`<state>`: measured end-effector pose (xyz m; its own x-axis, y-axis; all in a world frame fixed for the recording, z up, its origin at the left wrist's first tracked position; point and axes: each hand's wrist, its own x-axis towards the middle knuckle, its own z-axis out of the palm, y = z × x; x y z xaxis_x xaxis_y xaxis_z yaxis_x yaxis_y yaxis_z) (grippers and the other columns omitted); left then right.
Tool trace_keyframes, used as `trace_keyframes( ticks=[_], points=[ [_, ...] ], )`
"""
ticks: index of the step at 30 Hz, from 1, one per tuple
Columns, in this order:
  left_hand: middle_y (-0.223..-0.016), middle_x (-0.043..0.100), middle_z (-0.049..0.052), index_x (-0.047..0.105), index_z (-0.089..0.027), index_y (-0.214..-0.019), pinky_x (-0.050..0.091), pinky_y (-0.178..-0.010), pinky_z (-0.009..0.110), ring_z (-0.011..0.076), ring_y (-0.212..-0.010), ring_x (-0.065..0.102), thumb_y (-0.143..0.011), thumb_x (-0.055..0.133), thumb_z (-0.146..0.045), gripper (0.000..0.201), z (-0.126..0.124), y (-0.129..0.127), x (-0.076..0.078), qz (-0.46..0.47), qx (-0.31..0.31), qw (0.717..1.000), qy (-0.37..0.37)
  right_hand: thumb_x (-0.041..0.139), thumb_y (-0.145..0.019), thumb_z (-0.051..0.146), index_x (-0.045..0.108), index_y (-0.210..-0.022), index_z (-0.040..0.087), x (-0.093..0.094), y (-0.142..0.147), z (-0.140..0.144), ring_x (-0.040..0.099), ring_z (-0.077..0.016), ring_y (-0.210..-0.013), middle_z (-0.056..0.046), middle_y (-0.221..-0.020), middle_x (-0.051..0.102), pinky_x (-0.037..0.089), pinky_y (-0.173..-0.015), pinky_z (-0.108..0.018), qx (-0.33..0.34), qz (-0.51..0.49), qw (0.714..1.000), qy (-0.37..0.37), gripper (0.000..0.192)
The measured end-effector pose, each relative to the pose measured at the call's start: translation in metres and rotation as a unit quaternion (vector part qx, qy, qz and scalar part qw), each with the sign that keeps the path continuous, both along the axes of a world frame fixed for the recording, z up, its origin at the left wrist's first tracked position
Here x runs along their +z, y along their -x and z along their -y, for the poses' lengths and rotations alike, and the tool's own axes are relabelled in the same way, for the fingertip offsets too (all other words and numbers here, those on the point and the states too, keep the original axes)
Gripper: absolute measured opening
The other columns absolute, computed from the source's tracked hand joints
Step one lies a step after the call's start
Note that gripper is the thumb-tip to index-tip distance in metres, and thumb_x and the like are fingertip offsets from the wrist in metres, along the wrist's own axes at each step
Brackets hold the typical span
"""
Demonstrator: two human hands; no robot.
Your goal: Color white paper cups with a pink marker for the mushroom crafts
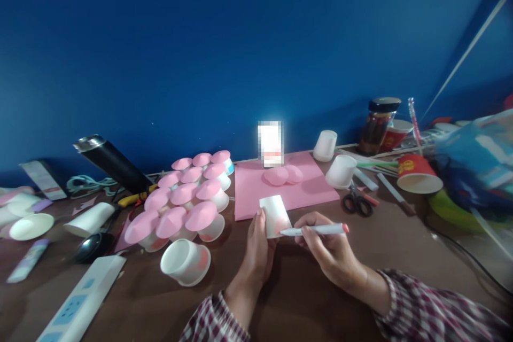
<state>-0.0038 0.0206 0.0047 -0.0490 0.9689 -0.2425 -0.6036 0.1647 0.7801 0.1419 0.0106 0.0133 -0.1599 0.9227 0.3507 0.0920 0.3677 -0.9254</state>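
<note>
A white paper cup [274, 210], tilted, is gripped by my left hand [258, 251] near the front middle of the table. A reddish coloured patch shows near the cup's lower right. My right hand [326, 248] pinches a marker [320, 230] with a white barrel and a red end. The marker's tip meets or nearly meets the coloured patch. Behind the hands lies pink paper [248, 197] with round pink pieces [276, 175] on it. To the left stand several cups topped with pink paper cones [184, 193], and a cup [185, 261] without a cone.
Two white cups [341, 171], black scissors [357, 203], markers [395, 192] and a red cup [419, 173] lie to the right. A jar [379, 125] stands behind them. On the left are a power strip [82, 299], a black flask [116, 163] and a computer mouse [93, 246].
</note>
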Motion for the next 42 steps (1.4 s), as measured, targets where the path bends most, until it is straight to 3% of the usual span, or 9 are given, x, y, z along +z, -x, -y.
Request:
trace_keyframes(
  ticks=[11, 17, 22, 27, 32, 37, 42],
  points=[
    [-0.070, 0.058, 0.002, 0.062, -0.013, -0.081, 0.042, -0.066, 0.029, 0.0140, -0.065, 0.052, -0.081, 0.062, -0.057, 0.044, 0.0003, -0.0006, 0.0029, 0.008, -0.002, 1.000, -0.001, 0.051, -0.097, 0.033, 0.063, -0.091, 0.018, 0.0003, 0.0004, -0.0003, 0.063, -0.0148, -0.062, -0.003, -0.069, 0.066, 0.052, -0.057, -0.024, 0.001, -0.017, 1.000, 0.006, 0.021],
    [-0.068, 0.058, 0.003, 0.060, -0.014, -0.078, 0.041, -0.066, 0.030, 0.0152, -0.065, 0.052, -0.086, 0.055, -0.058, 0.045, 0.0002, -0.0005, 0.0027, -0.008, -0.013, 1.000, -0.004, 0.050, -0.097, 0.032, 0.063, -0.088, 0.018, 0.0020, 0.0001, -0.0001, 0.063, -0.0149, -0.062, -0.003, -0.069, 0.066, 0.050, -0.055, -0.023, 0.004, -0.006, 1.000, 0.004, 0.022],
    [-0.074, 0.061, 0.004, 0.062, -0.015, -0.083, 0.043, -0.069, 0.030, 0.0160, -0.069, 0.054, -0.086, 0.057, -0.055, 0.041, 0.0009, -0.0007, 0.0016, 0.008, -0.020, 1.000, -0.020, 0.051, -0.097, 0.032, 0.063, -0.097, 0.018, 0.0004, -0.0002, -0.0005, 0.064, -0.0159, -0.067, -0.004, -0.074, 0.067, 0.054, -0.061, -0.025, 0.006, -0.014, 1.000, 0.010, 0.019],
    [-0.069, 0.059, 0.002, 0.060, -0.014, -0.079, 0.042, -0.065, 0.029, 0.0145, -0.064, 0.052, -0.085, 0.057, -0.057, 0.043, 0.0005, 0.0000, 0.0010, -0.006, -0.007, 1.000, -0.004, 0.049, -0.098, 0.031, 0.062, -0.090, 0.019, -0.0008, -0.0007, -0.0005, 0.061, -0.0145, -0.063, -0.002, -0.070, 0.064, 0.050, -0.056, -0.023, 0.013, -0.003, 1.000, 0.008, 0.020],
    [-0.071, 0.060, 0.002, 0.060, -0.013, -0.080, 0.042, -0.067, 0.028, 0.0142, -0.066, 0.053, -0.082, 0.060, -0.059, 0.046, -0.0008, 0.0000, 0.0031, 0.003, -0.009, 1.000, 0.002, 0.050, -0.098, 0.031, 0.062, -0.096, 0.019, 0.0006, -0.0003, -0.0003, 0.062, -0.0147, -0.066, -0.003, -0.074, 0.066, 0.051, -0.061, -0.025, 0.013, -0.030, 0.999, 0.019, 0.017],
    [-0.066, 0.058, 0.001, 0.058, -0.014, -0.076, 0.042, -0.063, 0.028, 0.0132, -0.061, 0.051, -0.079, 0.060, -0.064, 0.050, -0.0010, 0.0000, 0.0014, 0.001, 0.004, 1.000, 0.015, 0.050, -0.098, 0.032, 0.062, -0.087, 0.019, 0.0021, 0.0005, -0.0009, 0.058, -0.0133, -0.061, -0.001, -0.069, 0.062, 0.047, -0.056, -0.023, 0.022, -0.037, 0.999, 0.014, 0.021],
    [-0.071, 0.061, 0.003, 0.060, -0.013, -0.081, 0.044, -0.069, 0.029, 0.0142, -0.066, 0.054, -0.078, 0.063, -0.063, 0.050, -0.0018, 0.0008, -0.0021, 0.028, 0.006, 1.000, 0.007, 0.052, -0.097, 0.035, 0.061, -0.091, 0.019, 0.0003, 0.0013, -0.0010, 0.059, -0.0141, -0.064, -0.002, -0.071, 0.063, 0.049, -0.059, -0.024, 0.014, -0.068, 0.997, 0.036, 0.019]
  ],
)
